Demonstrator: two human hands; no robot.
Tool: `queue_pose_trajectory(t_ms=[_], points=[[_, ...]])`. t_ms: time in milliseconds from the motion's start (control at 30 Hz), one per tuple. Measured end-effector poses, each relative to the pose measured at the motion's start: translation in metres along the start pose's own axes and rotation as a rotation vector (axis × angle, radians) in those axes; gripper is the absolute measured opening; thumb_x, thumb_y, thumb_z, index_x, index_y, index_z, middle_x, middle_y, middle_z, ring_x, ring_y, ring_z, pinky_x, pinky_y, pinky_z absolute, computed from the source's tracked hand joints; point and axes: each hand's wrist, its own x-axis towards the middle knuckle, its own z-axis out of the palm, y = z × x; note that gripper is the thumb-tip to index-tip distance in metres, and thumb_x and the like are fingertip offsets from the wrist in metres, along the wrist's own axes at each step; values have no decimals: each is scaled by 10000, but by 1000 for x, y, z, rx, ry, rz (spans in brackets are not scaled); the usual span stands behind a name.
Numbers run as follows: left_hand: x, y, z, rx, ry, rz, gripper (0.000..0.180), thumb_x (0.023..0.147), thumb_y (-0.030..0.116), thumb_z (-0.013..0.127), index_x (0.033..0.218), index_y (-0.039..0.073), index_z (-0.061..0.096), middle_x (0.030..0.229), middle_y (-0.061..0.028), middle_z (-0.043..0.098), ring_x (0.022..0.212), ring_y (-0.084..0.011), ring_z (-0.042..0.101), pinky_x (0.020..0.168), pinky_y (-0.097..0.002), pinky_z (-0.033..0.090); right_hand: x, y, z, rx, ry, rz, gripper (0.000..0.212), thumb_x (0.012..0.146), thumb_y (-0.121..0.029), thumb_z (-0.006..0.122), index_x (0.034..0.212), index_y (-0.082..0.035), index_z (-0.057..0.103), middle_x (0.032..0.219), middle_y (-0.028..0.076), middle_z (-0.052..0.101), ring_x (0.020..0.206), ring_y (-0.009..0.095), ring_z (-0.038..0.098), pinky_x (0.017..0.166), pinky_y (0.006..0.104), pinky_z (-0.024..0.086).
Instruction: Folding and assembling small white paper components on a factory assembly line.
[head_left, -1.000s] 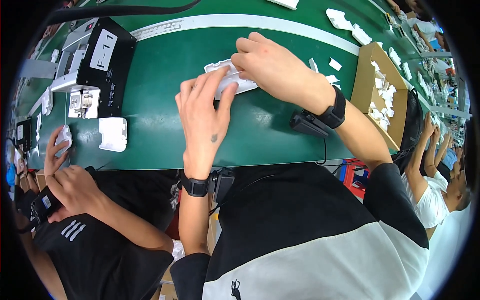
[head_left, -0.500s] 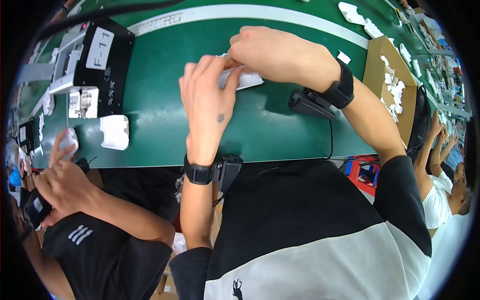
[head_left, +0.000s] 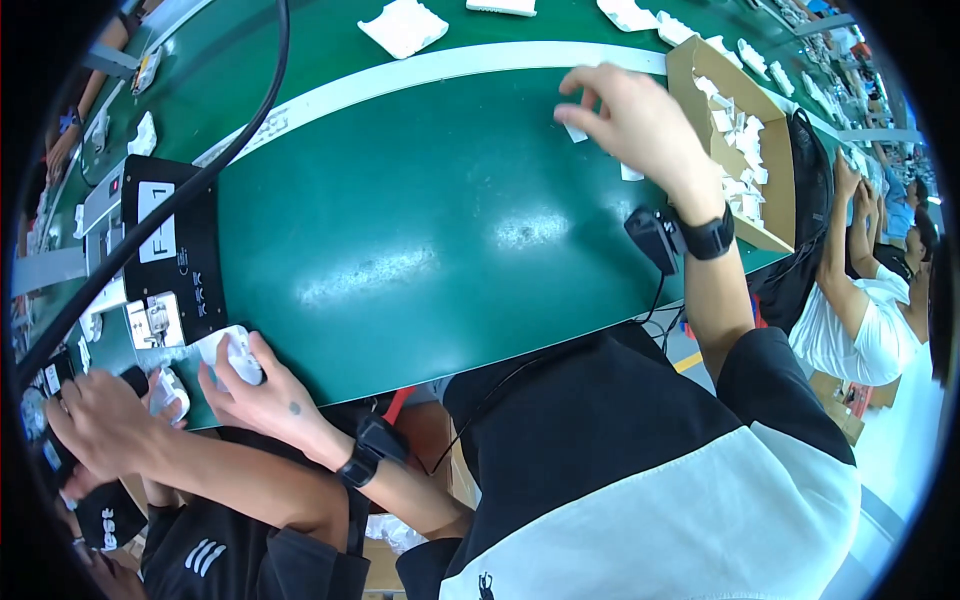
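At the left, my left hand has its thumb and fingers round a white plastic shell, which lies by the table's front edge. My right hand hovers over the far right of the green table, fingers curved and apart. Just under its thumb is a small white slip, which looks loose on the table. A second white slip lies below the palm, partly covered by the hand.
A cardboard box of white scraps stands at the right. At the left is a black machine with a metal fixture. A co-worker's hands work close to my left hand. White parts lie beyond the white strip. A black cable crosses the view.
My hands have parted from the white piece they shared mid-table. The left went left to the shell; the right moved right and opened. The view has shifted too.
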Motion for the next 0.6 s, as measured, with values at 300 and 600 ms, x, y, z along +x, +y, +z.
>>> queue_pose_trajectory(t_ms=[300,600], points=[[-51,87,-32,-352,-346,96,669,797,275,941,1420,190,713,1668,-212,326,1291,-411,403,1091,-539,429,-4,-14,16,255,-112,20,155,959,-73,739,1092,-42,666,819,82,609,690,199,627,657,368,507],[-64,129,-32,-491,-497,324,722,788,240,938,1466,232,690,1675,-206,330,1234,-408,431,1069,-514,441,-6,-52,25,829,-311,142,254,1034,-112,712,1273,-31,735,895,16,738,787,86,690,713,274,578]])
